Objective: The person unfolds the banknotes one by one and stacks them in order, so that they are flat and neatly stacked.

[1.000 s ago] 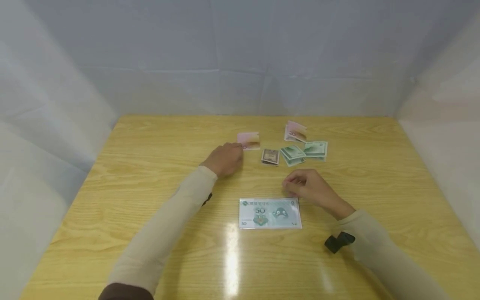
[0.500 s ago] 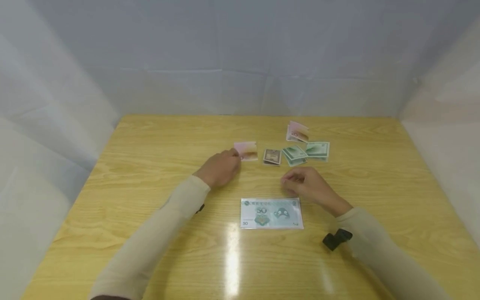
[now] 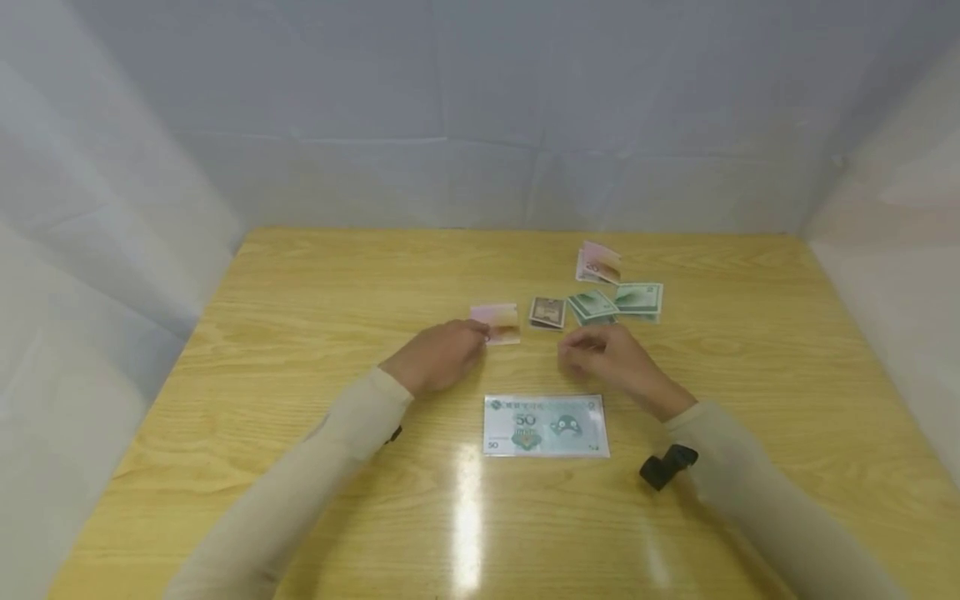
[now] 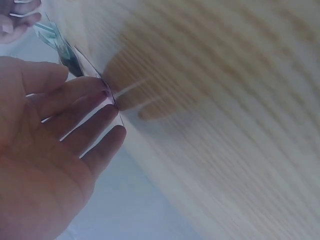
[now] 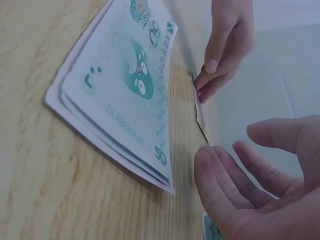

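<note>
At left fingertips, pink folded note (image 3: 497,322)

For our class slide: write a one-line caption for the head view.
Left hand touches a folded pink note; right hand hovers above a flat 50 note.

Head view high, facing down over table (image 3: 300,500); wrist views low, close; all share green note (image 3: 545,425).

Between the left hand (image 3: 438,354) and right hand (image 3: 603,358) lies a bare gap of worktop (image 3: 300,333). Nearer the person, the 50 note (image 3: 545,425) blocks it; farther out, the pink note (image 3: 497,322), brown note (image 3: 547,312) and green notes (image 3: 615,302) form a row. The worktop's left side is open, and white walls close three sides.
</note>
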A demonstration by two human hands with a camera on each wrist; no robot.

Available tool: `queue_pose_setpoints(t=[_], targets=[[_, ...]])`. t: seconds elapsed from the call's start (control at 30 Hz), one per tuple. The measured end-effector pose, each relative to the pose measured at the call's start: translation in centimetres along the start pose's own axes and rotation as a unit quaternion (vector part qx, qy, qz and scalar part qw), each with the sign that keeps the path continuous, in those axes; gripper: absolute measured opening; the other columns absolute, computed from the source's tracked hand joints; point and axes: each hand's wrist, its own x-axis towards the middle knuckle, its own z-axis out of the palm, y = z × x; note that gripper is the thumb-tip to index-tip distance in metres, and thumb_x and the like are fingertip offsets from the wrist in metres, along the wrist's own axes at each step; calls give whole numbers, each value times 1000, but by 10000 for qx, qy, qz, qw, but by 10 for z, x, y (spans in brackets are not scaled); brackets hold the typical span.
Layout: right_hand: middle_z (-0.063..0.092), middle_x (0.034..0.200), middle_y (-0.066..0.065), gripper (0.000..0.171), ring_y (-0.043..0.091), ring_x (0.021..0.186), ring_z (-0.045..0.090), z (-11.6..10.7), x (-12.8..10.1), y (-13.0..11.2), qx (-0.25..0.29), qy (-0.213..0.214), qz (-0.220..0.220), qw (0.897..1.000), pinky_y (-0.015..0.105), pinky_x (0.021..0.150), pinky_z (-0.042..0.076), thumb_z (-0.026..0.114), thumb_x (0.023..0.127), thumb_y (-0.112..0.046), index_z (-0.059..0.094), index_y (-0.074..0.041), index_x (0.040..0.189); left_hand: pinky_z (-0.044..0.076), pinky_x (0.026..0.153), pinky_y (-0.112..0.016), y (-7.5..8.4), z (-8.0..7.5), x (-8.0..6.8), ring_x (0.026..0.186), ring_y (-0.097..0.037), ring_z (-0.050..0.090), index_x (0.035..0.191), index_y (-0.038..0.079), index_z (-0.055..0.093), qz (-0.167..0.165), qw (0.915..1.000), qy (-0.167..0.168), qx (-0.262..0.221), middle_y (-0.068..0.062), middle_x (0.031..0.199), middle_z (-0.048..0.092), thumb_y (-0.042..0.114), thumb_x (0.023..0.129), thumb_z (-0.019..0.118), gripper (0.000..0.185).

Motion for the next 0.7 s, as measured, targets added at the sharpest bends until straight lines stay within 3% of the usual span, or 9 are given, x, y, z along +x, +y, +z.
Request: queue_pose_setpoints(t=[0.2, 0.53, 0.7], targets=[[69, 110, 14, 29, 27, 100, 67, 2, 2, -4, 222, -30, 147, 9996, 37, 87, 61, 67, 100, -22, 68, -2, 120, 37, 117, -44, 6, 4, -11, 139, -33, 47, 142, 2, 54, 202, 9997, -16, -159, -15, 152, 48, 16, 109, 43, 38], [65, 121, 17, 35, 29, 111, 64, 7, 9, -3, 791, -178, 193, 9965, 37, 94, 59, 63, 101, -20, 62, 2, 128, 36, 118, -44, 15, 10, -23, 140, -31, 46, 145, 9, 54, 471, 9982, -81, -365, -14, 154, 46, 19, 109, 46, 38], [62, 128, 18, 35, 31, 116, 61, 8, 11, -3, 1009, -203, 302, 9942, 37, 97, 57, 58, 103, -16, 58, 3, 132, 35, 118, -45, 20, 13, -27, 140, -32, 45, 140, 4, 57, 586, 9974, -111, -404, -16, 154, 45, 18, 108, 46, 37]])
